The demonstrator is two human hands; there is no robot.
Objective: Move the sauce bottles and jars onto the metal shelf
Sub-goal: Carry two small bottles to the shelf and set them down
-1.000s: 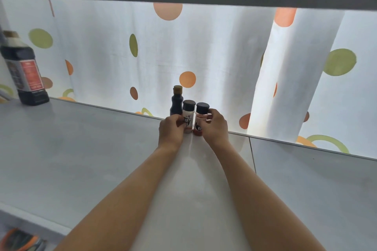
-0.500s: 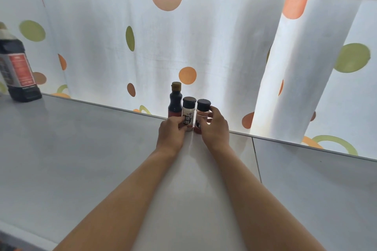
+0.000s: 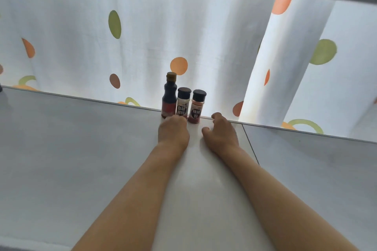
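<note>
At the back edge of the shelf (image 3: pixel 81 159), just beyond both hands, three containers stand upright in a tight row: a dark bottle (image 3: pixel 169 96), a pale jar (image 3: pixel 182 103) and a red jar (image 3: pixel 196 106), each touching or nearly touching its neighbour. The left hand (image 3: pixel 173 131) sits right in front of the bottle and pale jar, fingers curled away from view; whether it grips the pale jar's base or only rests against it cannot be told. The right hand (image 3: pixel 221 135) lies just to the right of the red jar, apart from it, fingers loosely curled and holding nothing.

The step in hand looks like letting go after setting the row. To do it well, the left hand should ease straight back along the shelf rather than sweep sideways, since the narrow jars stand close to the rear lip and a nudge could tip one into the curtain (image 3: pixel 183 32) behind. Keep the right hand low and clear of the red jar's cap.
</note>
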